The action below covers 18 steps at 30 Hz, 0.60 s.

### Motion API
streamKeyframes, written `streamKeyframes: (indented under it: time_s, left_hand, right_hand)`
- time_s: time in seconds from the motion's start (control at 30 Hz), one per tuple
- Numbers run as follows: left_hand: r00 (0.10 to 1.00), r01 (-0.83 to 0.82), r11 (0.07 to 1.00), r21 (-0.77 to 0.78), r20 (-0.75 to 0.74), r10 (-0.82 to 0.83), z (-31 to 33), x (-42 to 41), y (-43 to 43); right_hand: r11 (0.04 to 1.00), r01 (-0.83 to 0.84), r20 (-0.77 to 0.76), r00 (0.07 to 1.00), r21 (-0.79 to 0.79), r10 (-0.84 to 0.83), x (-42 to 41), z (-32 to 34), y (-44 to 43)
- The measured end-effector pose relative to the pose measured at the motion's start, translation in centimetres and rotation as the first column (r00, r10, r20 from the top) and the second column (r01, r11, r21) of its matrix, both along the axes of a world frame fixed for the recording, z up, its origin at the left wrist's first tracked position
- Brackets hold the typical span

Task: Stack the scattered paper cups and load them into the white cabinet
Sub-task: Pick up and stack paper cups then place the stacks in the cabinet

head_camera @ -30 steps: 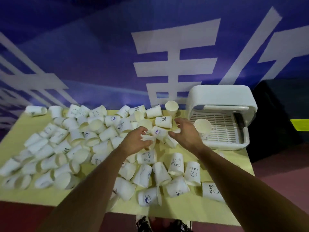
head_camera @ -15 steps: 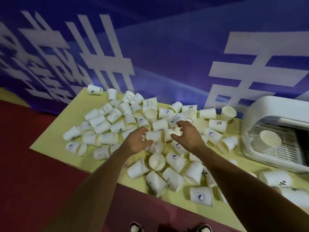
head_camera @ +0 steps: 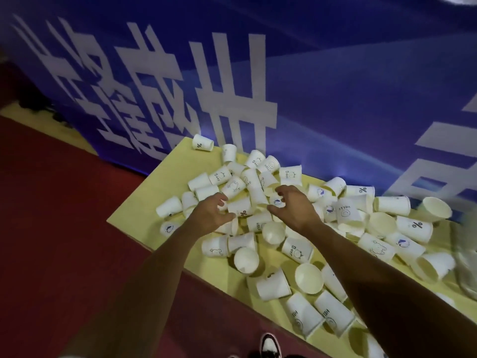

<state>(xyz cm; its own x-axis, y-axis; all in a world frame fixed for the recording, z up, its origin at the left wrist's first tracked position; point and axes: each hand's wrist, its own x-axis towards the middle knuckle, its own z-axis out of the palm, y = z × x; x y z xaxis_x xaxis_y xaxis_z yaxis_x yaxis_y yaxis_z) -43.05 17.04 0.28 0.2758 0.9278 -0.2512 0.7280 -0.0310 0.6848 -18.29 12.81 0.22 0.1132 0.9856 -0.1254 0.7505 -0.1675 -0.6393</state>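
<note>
Since half a second ago our view has swung left, so the white cabinet has gone out of frame. Our left hand (head_camera: 210,212) and right hand (head_camera: 294,206) hover with fingers spread, gripping nothing, over the paper cups (head_camera: 343,210) heaped mid-tabletop (head_camera: 144,202). Only the left edge strip stays bare. Right-edge cups blur.
</note>
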Motion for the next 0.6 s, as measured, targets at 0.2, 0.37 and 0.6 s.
streamKeyframes:
  time_s: [0.2, 0.37, 0.6]
  left_hand:
    - [0.997, -0.073, 0.997, -0.036, -0.008, 0.073, -0.7, -2.3, 3.5]
    - [0.995, -0.097, 0.993, -0.059, -0.009, 0.097, -2.6, -4.7, 8.2]
    - [0.999, -0.043, 0.992, -0.121, 0.007, 0.044, -4.9, -6.9, 18.8]
  right_hand:
    - [0.999, -0.039, -0.001, 0.999, -0.028, 0.039, -2.2, -0.7, 5.1]
    - [0.995, -0.06, 0.004, 0.998, -0.085, 0.061, -4.8, -2.0, 9.8]
    - [0.984, 0.039, 0.056, 0.998, -0.176, -0.029, -7.5, -3.7, 17.4]
